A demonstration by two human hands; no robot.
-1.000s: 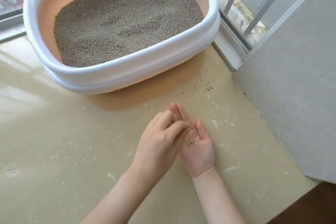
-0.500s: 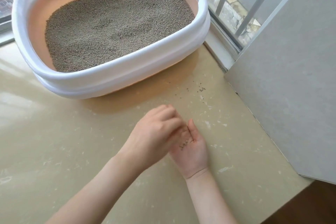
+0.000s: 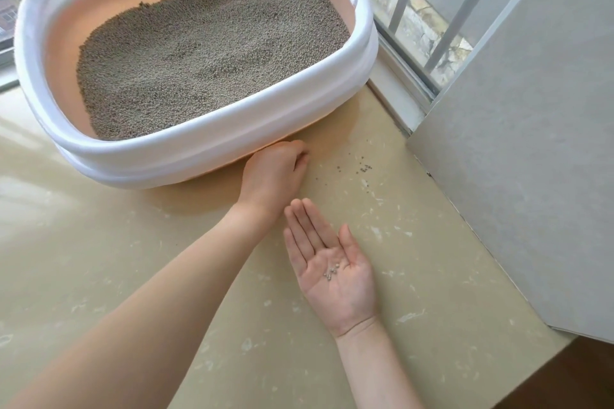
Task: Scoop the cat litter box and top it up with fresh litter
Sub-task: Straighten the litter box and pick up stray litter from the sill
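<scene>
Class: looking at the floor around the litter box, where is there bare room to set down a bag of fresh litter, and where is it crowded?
Free: the tan floor left of the left forearm, below the litter box. Also the strip between the right hand and the grey panel. Crowded: beside the box's near right corner, where the left hand reaches and spilled pellets lie.

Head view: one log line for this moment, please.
left hand: curled, on floor by litter box | right hand: open, palm up, holding pellets | loose pellets on floor
</scene>
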